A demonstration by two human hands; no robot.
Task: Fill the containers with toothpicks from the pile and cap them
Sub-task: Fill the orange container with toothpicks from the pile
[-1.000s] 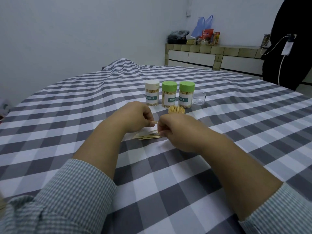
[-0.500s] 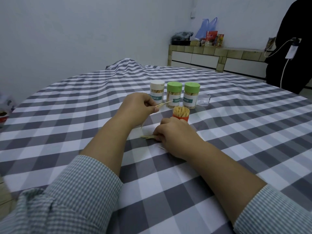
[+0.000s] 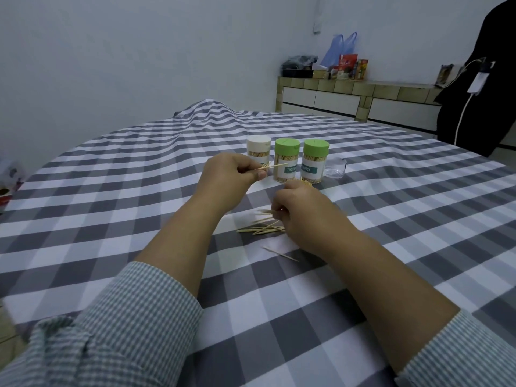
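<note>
At the left of the frame centre, the left hand [image 3: 227, 178] was raised above the checked tablecloth [image 3: 111, 208], its fingers curled and pinching a few toothpicks [image 3: 272, 166] whose long axis ran almost level, the points toward the right. Just behind these tips stood three capped containers in a row: the white-capped one [image 3: 258, 150], then two green-capped ones [image 3: 286, 160] [image 3: 315, 160], and a small clear cup [image 3: 335, 168] to their right. Lower, at the centre, the pile of toothpicks [image 3: 261, 229] lay flat on the cloth, mostly left to right. The right hand [image 3: 300, 213] rested right of it, its curled fingers at the pile's right edge and seemingly pinching some sticks. Behind its knuckles the tops of an upright bundle [image 3: 307, 182] showed, its container hidden; I judged this open one the target, up and to the right of the left hand's sticks. One stray toothpick [image 3: 280, 254] lay lower.
</note>
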